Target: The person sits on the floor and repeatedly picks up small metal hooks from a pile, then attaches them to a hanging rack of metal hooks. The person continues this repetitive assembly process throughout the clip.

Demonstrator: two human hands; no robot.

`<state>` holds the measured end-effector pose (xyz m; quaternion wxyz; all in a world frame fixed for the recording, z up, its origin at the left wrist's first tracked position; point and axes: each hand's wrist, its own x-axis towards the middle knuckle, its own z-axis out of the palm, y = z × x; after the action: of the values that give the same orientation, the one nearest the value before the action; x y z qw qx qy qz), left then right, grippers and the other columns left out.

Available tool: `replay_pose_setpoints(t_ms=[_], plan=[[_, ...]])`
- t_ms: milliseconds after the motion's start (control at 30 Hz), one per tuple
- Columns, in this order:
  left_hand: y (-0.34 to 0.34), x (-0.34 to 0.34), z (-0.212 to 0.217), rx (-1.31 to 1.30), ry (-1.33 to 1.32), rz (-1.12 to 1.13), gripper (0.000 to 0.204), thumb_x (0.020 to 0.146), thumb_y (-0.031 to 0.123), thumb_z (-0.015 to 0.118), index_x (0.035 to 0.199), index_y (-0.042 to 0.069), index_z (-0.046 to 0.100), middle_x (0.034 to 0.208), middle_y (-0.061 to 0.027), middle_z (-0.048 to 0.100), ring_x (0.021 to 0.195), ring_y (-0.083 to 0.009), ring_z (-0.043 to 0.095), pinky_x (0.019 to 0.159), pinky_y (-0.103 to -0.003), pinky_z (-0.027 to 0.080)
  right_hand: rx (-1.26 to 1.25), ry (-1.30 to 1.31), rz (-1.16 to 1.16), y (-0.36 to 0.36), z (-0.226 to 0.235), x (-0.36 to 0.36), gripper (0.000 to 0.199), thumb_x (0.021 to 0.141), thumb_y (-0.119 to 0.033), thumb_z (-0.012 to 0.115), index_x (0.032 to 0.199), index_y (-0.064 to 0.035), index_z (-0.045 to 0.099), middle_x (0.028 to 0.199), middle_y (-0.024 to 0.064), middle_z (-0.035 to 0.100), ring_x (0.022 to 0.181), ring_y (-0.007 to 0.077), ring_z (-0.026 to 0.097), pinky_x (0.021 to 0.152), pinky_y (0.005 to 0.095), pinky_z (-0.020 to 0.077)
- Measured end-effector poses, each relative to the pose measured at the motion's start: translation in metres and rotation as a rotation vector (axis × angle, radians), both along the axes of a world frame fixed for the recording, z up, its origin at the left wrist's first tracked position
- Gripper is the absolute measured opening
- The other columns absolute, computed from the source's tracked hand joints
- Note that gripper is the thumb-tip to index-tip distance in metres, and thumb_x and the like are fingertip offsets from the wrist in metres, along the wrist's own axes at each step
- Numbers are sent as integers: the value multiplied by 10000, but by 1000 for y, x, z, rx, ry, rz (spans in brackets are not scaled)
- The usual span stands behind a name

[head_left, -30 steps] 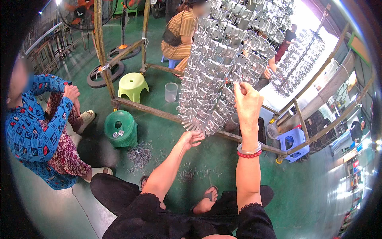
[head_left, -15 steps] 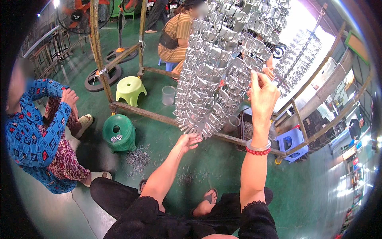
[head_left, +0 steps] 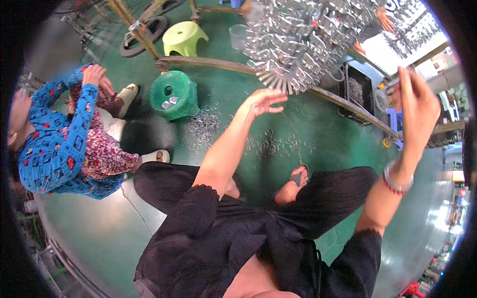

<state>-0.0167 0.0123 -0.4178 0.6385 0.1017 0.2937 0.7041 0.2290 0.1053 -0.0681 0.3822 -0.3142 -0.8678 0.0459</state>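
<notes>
A thick hanging cluster of shiny, curved silver metal pieces (head_left: 308,44) fills the upper middle, with a fan of flat strips (head_left: 276,81) at its lower end. My left hand (head_left: 264,103) is just under those strips, palm turned up and fingers apart; I see nothing held in it. Off to the right of the cluster, my right hand (head_left: 419,111) is raised, wearing a silver bangle and a red bead bracelet at the wrist. Its fingers point upward, partly bent and smeared by motion, so whether they pinch anything is unclear.
A rusty frame bar (head_left: 213,62) crosses behind the cluster. At left stand a green stool (head_left: 171,102) with small metal pieces on it and a lime stool (head_left: 185,37). A seated person in a blue patterned shirt (head_left: 57,144) is close by. Metal scraps (head_left: 202,126) litter the floor; a black crate (head_left: 355,92) holds more.
The view has tipped downward, so the cluster sits higher in it. My right hand has moved away from the cluster to the right; my left hand stays under its lower end.
</notes>
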Motion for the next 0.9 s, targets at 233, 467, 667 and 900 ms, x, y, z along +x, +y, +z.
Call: replay_pose_setpoints(t_ms=[233,467,667,900], plan=[[-89,-42,47,-709,1654,-1467,532,700,415,736,1037,17,629,954,-110,657,828,-241,607,715,-415,511,-471,-806,530,47,-77,54,236,771,-194,645,895,5,666,769,149,665,693,223,652,657,331,502],[-283,-6,228,-785,1719,-964,618,895,577,381,1086,38,617,1079,-169,622,1018,-286,579,915,-398,420,-335,-1258,747,61,-166,8,472,773,-518,564,919,-91,703,918,155,667,897,317,631,833,394,474],[-310,75,270,-765,1489,-360,421,875,369,539,1176,76,567,1252,-153,508,1175,-335,459,1010,-408,342,-158,-1242,714,77,-201,18,498,783,-539,552,789,-69,717,691,183,631,756,329,631,728,411,485],[-338,50,200,-575,2011,-305,372,667,318,668,945,73,650,1033,-117,595,998,-309,534,874,-479,409,-286,-922,621,78,-197,70,311,761,-294,676,892,-13,656,919,146,656,852,317,620,762,401,494]])
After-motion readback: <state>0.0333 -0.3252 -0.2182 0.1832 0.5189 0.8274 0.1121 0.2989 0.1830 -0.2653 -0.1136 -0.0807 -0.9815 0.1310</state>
